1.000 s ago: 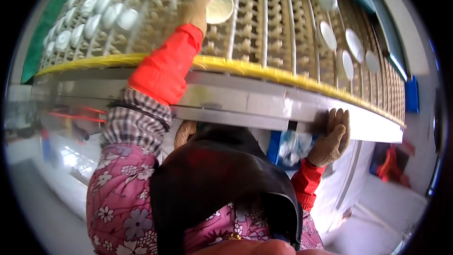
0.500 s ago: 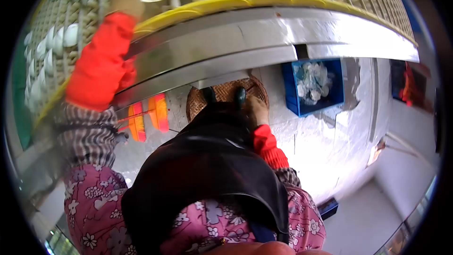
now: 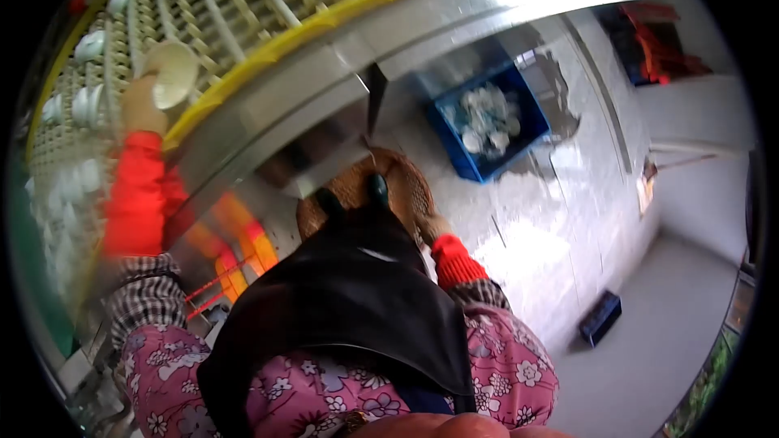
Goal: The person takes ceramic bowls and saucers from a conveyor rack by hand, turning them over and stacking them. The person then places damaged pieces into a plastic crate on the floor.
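Observation:
My left hand [image 3: 139,105] reaches out over the cream conveyor rack [image 3: 243,12] and grips the edge of a round, pale bowl [image 3: 174,75]. The bowl is tilted, its open side facing right. Several white bowls [image 3: 88,105] stand in rows between the rack's pegs, left of that hand. Low beside the black apron [image 3: 349,276], my right hand [image 3: 434,227] hangs down over the edge of a woven round mat [image 3: 402,186]. Its fingers are small and partly hidden, so their pose is unclear.
A yellow strip [image 3: 324,18] and a metal ledge [image 3: 292,85] border the rack. On the floor stands a blue crate [image 3: 466,164] with crumpled clear plastic-looking pieces. Orange-yellow objects [image 3: 251,247] lie left of my legs. A dark box [image 3: 600,318] sits at the lower right.
My view has turned, and the surroundings appear rotated. My left hand, still with the pale bowl, now appears lower and further left. My right hand still hangs at my side.

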A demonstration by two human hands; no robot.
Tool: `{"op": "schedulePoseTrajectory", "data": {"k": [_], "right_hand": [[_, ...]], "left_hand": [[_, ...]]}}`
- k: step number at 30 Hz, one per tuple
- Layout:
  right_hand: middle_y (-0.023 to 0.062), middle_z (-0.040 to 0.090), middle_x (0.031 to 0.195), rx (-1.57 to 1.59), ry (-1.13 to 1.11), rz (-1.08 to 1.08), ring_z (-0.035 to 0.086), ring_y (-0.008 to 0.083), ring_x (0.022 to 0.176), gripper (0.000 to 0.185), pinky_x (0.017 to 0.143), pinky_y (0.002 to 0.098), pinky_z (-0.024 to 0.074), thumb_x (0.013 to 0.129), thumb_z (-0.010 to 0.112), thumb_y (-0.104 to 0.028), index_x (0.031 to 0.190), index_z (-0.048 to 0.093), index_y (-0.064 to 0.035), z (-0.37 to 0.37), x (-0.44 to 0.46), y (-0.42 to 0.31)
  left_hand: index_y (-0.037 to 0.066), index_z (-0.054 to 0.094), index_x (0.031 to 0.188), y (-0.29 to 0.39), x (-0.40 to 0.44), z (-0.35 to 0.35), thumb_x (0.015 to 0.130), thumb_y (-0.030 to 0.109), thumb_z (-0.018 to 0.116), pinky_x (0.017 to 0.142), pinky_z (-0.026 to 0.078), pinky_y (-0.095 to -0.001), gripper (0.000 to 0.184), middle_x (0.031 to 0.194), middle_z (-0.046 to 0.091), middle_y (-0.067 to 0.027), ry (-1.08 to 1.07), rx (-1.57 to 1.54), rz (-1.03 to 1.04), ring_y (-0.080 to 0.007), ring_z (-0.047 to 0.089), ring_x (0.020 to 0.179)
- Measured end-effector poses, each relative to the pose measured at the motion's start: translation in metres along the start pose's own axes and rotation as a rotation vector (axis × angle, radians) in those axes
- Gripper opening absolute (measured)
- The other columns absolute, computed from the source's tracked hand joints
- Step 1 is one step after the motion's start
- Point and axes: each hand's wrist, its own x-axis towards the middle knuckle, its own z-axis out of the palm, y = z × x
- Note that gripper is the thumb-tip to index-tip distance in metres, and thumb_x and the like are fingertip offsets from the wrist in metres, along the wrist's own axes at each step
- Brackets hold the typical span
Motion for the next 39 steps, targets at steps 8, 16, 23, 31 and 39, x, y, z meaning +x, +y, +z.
{"op": "schedulePoseTrajectory", "data": {"k": [8,16,23,31,39], "right_hand": [[0.0115,0.074,0.092,1.011,0.179,0.69,0.077,0.0291,0.078,0.047,0.066,0.0407,0.0597,0.102,0.069,-0.035,0.127,0.072,0.0044,-0.115,-0.014,-0.048],[-0.0046,0.056,0.074,1.126,1.255,0.094,0.052,0.0094,0.065,0.041,0.06,0.0277,0.0433,0.112,0.072,-0.038,0.082,0.062,-0.0124,-0.322,0.076,-0.097],[0.0225,0.073,0.139,1.057,1.221,-0.538,0.074,0.029,0.124,0.039,0.111,0.0375,0.0614,0.118,0.061,-0.017,0.147,0.065,0.0089,-0.493,0.096,-0.244],[0.0188,0.077,0.136,0.193,0.761,-0.492,0.074,0.0257,0.122,0.06,0.106,0.0356,0.057,0.1,0.082,-0.019,0.151,0.064,0.0049,-0.565,0.179,-0.339],[0.0285,0.068,0.138,-0.375,0.563,-0.712,0.065,0.0503,0.126,0.046,0.106,0.0554,0.0534,0.086,0.084,-0.036,0.114,0.074,-0.0012,-0.57,0.298,-0.336]], "left_hand": [[0.009,0.082,0.117,0.05,0.01,-0.006,0.106,0.025,0.058,0.094,0.059,-0.0513,0.031,0.113,0.079,-0.0236,-0.046,-0.02,-0.468,-0.0421,0.076,0.112],[0.007,0.076,0.136,0.048,0.025,0.034,0.111,0.024,0.059,0.09,0.064,-0.0415,0.034,0.118,0.081,-0.0199,0.29,-0.698,-0.552,-0.0304,0.08,0.108],[0.003,0.081,0.129,0.123,0.054,-0.02,0.104,0.027,0.07,0.083,0.064,-0.038,0.036,0.109,0.081,-0.0081,0.32,-1.311,-0.756,-0.0214,0.077,0.095],[0.004,0.083,0.125,0.135,0.059,-0.078,0.103,0.029,0.066,0.078,0.066,-0.0385,0.037,0.106,0.083,-0.0121,0.216,-1.191,-0.858,-0.0239,0.082,0.089],[0.002,0.073,0.137,0.153,0.085,-0.084,0.111,0.034,0.063,0.09,0.072,-0.0451,0.042,0.126,0.08,-0.018,0.199,-1.782,-1.244,-0.029,0.082,0.108]]}}
